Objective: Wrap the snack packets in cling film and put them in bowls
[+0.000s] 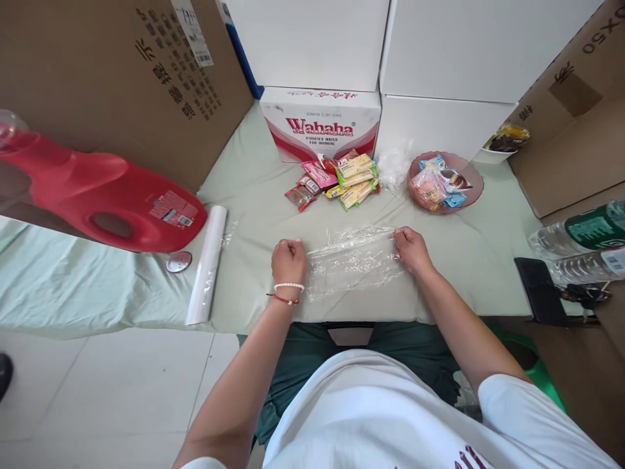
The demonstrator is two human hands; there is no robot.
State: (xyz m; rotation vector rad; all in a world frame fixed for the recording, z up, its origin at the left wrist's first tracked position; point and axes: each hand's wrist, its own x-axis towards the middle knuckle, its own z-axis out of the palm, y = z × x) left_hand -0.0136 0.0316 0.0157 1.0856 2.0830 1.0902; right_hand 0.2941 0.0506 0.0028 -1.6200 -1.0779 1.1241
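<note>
Behind bag point(354, 260): snacks point(342, 179), pink bowl point(471, 192); roll point(208, 264), red jug point(97, 189) off left. Bag clear, crinkly, flat on table point(254, 195); left hand point(289, 260), right hand point(413, 249) grip closed on its ends.

Two hands in shot, left hand point(289, 259) and right hand point(413, 249), one clear plastic bag point(351, 260), one white roll point(208, 264), one red jug point(97, 195), one round metal lid point(178, 262), one pink bowl point(477, 177), one Wahaha carton point(319, 127), two water bottles point(586, 229), one black phone point(540, 290).
</note>
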